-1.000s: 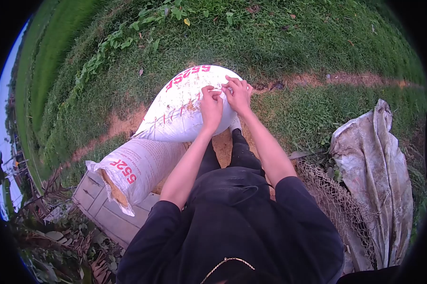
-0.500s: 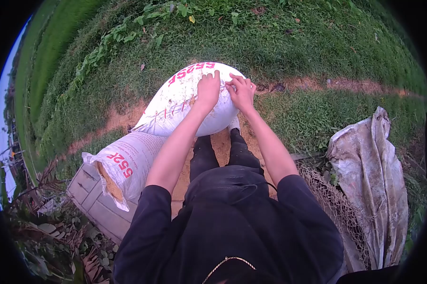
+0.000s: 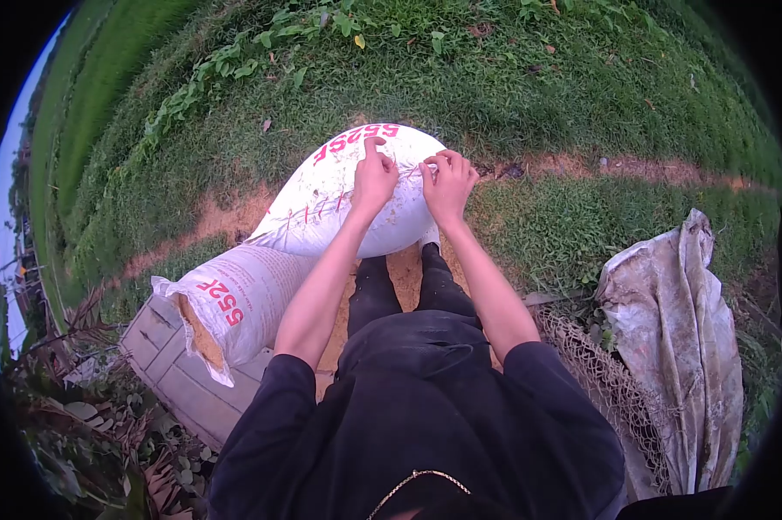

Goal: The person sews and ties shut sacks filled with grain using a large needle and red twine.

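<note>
In the head view, a full white sack (image 3: 321,208) is stood on bare earth at the grass edge. Its stitched top is gripped by the left hand (image 3: 373,178), index finger raised, and pinched by the curled right hand (image 3: 447,184). An open second sack (image 3: 235,303) is laid just beside it

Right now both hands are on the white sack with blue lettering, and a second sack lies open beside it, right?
Not quite: the lettering is red, not blue. The head view shows the left hand and right hand on the white sack with red lettering, and a second sack lying open beside it.
</note>
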